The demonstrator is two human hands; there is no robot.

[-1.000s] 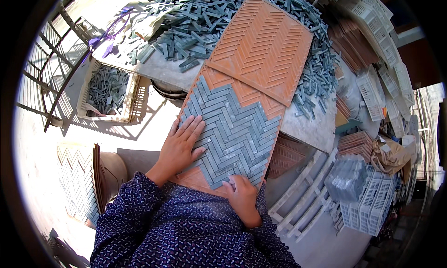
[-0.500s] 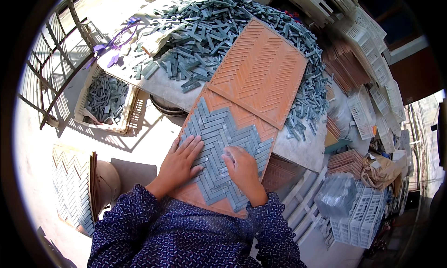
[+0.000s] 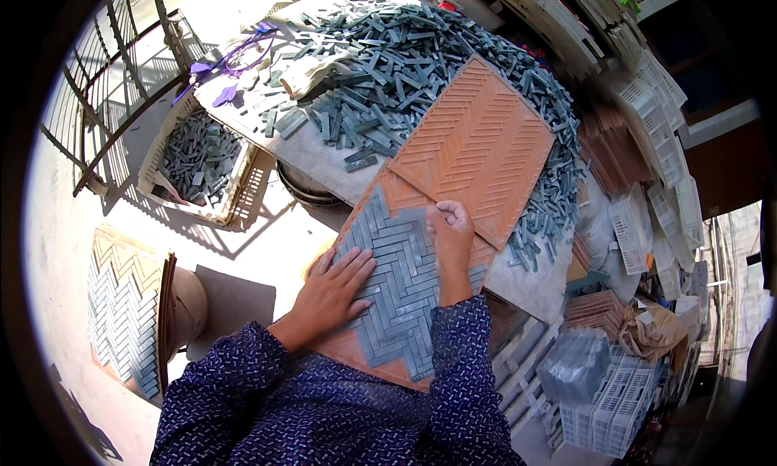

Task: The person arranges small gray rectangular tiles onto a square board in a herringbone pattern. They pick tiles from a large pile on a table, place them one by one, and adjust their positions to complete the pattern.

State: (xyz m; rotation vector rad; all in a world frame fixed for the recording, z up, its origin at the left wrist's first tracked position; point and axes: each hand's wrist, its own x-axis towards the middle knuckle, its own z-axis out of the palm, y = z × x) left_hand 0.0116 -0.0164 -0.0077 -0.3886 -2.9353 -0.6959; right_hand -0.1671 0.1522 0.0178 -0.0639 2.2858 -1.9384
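Observation:
Grey stone strip tiles (image 3: pixel 396 292) lie in a herringbone pattern in the near part of an orange grooved tray (image 3: pixel 336 345). Flat on the left side of these tiles rests my left hand (image 3: pixel 330 290), fingers stretched out. At their far edge is my right hand (image 3: pixel 453 227), its fingers curled inward and thumb pressed to them; what they hold, if anything, is hidden. A second orange grooved tray (image 3: pixel 477 146), bare of tiles, overlaps the far part of the first. Beyond it spreads a large heap of loose grey strip tiles (image 3: pixel 388 53) on the table (image 3: pixel 316 158).
At left stands a cream plastic crate (image 3: pixel 235 211) of loose tiles. Below it, another tiled tray (image 3: pixel 121 312) leans by a round container (image 3: pixel 188 304). White crates (image 3: pixel 603 409) and stacked orange trays (image 3: pixel 607 146) stand at right. Purple scissors-like handles (image 3: pixel 231 65) lie far left.
My right hand has moved away from me, from the middle of the tiles to their far edge, with fingers curled. My left hand stays flat on the tiles. The whole view has shifted slightly.

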